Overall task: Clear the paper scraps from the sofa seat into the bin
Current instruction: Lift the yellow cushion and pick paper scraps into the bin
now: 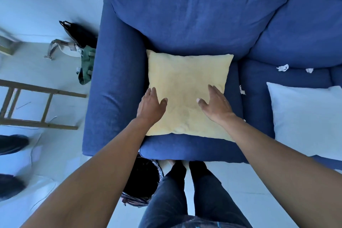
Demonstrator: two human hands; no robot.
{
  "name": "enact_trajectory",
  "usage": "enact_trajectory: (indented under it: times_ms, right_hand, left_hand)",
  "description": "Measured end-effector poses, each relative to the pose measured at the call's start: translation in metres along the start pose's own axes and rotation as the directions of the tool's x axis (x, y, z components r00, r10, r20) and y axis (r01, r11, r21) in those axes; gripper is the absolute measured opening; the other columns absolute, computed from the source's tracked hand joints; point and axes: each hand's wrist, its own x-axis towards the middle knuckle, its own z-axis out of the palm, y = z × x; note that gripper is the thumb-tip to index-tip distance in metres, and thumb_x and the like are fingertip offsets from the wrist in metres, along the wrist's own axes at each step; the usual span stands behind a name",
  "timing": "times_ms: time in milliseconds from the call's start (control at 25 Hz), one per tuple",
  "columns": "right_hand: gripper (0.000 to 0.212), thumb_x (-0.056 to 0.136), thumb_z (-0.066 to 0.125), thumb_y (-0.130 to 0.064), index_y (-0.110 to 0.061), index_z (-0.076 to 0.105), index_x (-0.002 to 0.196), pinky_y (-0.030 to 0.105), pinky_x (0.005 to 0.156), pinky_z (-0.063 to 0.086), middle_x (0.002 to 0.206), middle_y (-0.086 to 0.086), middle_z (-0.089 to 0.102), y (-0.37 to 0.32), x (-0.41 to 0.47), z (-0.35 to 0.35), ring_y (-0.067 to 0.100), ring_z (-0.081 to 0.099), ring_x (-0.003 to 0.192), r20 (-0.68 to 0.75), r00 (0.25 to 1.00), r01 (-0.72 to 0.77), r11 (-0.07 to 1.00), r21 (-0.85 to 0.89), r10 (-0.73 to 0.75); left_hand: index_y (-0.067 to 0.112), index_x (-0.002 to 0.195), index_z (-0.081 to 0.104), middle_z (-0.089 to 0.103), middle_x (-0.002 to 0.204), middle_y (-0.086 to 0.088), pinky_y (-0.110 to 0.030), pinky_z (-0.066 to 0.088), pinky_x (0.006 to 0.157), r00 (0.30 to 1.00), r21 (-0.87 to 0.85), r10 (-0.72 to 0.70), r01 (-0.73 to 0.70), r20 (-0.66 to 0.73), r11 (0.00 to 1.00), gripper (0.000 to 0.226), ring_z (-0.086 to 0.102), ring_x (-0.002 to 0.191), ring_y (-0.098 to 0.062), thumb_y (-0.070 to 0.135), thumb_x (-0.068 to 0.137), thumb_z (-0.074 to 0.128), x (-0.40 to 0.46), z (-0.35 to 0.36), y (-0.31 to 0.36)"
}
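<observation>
Both hands lie flat on the yellow cushion (187,89), fingers spread and gripping nothing: left hand (150,103) at its left edge, right hand (215,104) towards its right, probably placed to lift it off the sofa seat (185,148). Low at the sofa's front sits the bin (142,177) (black-lined, within reach). Further right, scraps: one (242,90) in the seat gap, two (282,67) by the backrest, beyond the white pillow (305,118); more may hide underneath.
</observation>
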Motion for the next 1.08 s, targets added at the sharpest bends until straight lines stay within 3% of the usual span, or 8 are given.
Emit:
enact_trajectory:
  times_ms: [160, 320, 400, 520, 640, 760, 960, 1080]
  right_hand:
    - [0.079, 0.097, 0.053, -0.049, -0.010, 0.016, 0.156, 0.042, 0.119, 0.022, 0.165, 0.008, 0.017, 0.017, 0.050, 0.014, 0.026, 0.014, 0.153, -0.042, 0.996, -0.072, 0.994, 0.084, 0.075]
    - [0.086, 0.090, 0.058, -0.061, -0.014, 0.023, 0.153, 0.044, 0.109, 0.035, 0.158, 0.008, 0.033, 0.047, 0.091, 0.028, 0.031, 0.033, 0.144, -0.017, 0.969, -0.238, 0.947, 0.216, 0.248]
    - [0.092, 0.081, 0.060, -0.072, -0.024, 0.025, 0.152, 0.042, 0.104, 0.040, 0.153, 0.002, 0.041, 0.062, 0.105, 0.037, 0.028, 0.042, 0.138, 0.038, 0.941, -0.330, 0.887, 0.322, 0.336]
    - [0.119, 0.059, 0.063, -0.090, -0.026, 0.026, 0.153, 0.041, 0.111, 0.039, 0.154, -0.003, 0.041, 0.078, 0.124, 0.053, 0.024, 0.041, 0.140, 0.105, 0.909, -0.404, 0.788, 0.465, 0.404]
    - [0.127, 0.047, 0.071, -0.090, -0.025, 0.034, 0.150, 0.040, 0.113, 0.039, 0.150, -0.008, 0.045, 0.090, 0.141, 0.065, 0.019, 0.045, 0.136, 0.148, 0.888, -0.429, 0.666, 0.610, 0.436]
    - [0.129, 0.043, 0.080, -0.083, -0.021, 0.038, 0.148, 0.038, 0.111, 0.042, 0.146, -0.006, 0.050, 0.088, 0.147, 0.056, 0.016, 0.050, 0.132, 0.174, 0.881, -0.413, 0.534, 0.738, 0.441]
    - [0.056, 0.077, 0.082, -0.048, -0.026, 0.061, 0.125, 0.007, 0.077, 0.045, 0.107, -0.023, 0.068, 0.090, 0.118, 0.012, -0.013, 0.063, 0.092, 0.024, 0.936, -0.210, 0.506, 0.837, 0.350]
    - [0.043, 0.080, 0.080, -0.046, -0.031, 0.065, 0.117, 0.008, 0.081, 0.048, 0.106, -0.021, 0.072, 0.109, 0.089, -0.010, -0.012, 0.065, 0.095, -0.085, 0.920, -0.143, 0.527, 0.838, 0.383]
  left_hand:
    - [0.003, 0.133, 0.041, 0.047, 0.139, -0.011, -0.042, 0.043, 0.094, 0.996, -0.078, -0.089, 0.090, 0.009, 0.993, 0.053, 0.046, 0.130, -0.032, 0.043, 0.099, 0.051, 0.044, 0.022, -0.011]
    - [0.012, 0.132, 0.044, 0.054, 0.131, -0.006, -0.034, 0.040, 0.084, 0.976, -0.184, -0.213, 0.219, 0.051, 0.958, 0.054, 0.053, 0.121, -0.030, 0.048, 0.094, 0.054, 0.086, 0.049, -0.024]
    - [0.017, 0.138, 0.042, 0.055, 0.131, -0.003, -0.036, 0.044, 0.088, 0.969, -0.205, -0.236, 0.246, 0.075, 0.947, 0.063, 0.054, 0.119, -0.028, 0.056, 0.090, 0.053, 0.098, 0.064, -0.032]
    - [0.024, 0.151, 0.030, 0.051, 0.141, -0.001, -0.038, 0.045, 0.099, 0.960, -0.239, -0.261, 0.278, 0.101, 0.930, 0.080, 0.050, 0.126, -0.027, 0.064, 0.085, 0.053, 0.112, 0.085, -0.043]
    - [0.028, 0.150, 0.034, 0.053, 0.139, 0.005, -0.036, 0.044, 0.102, 0.909, -0.420, -0.387, 0.414, 0.151, 0.808, 0.097, 0.052, 0.126, -0.021, 0.076, 0.071, 0.064, 0.122, 0.095, -0.054]
    - [0.033, 0.131, 0.056, 0.066, 0.119, 0.012, -0.042, 0.051, 0.100, 0.890, -0.599, -0.422, 0.434, 0.171, 0.672, 0.080, 0.063, 0.110, -0.016, 0.073, 0.063, 0.073, 0.121, 0.098, -0.050]
    - [0.036, 0.111, 0.067, 0.074, 0.103, 0.015, -0.040, 0.057, 0.092, 0.926, -0.702, -0.369, 0.317, 0.083, 0.638, 0.045, 0.070, 0.098, -0.012, 0.058, 0.072, 0.074, 0.095, 0.080, 0.001]
    - [0.037, 0.107, 0.067, 0.074, 0.100, 0.016, -0.037, 0.057, 0.089, 0.936, -0.698, -0.341, 0.302, 0.088, 0.649, 0.040, 0.070, 0.095, -0.008, 0.060, 0.075, 0.073, 0.063, 0.080, 0.027]
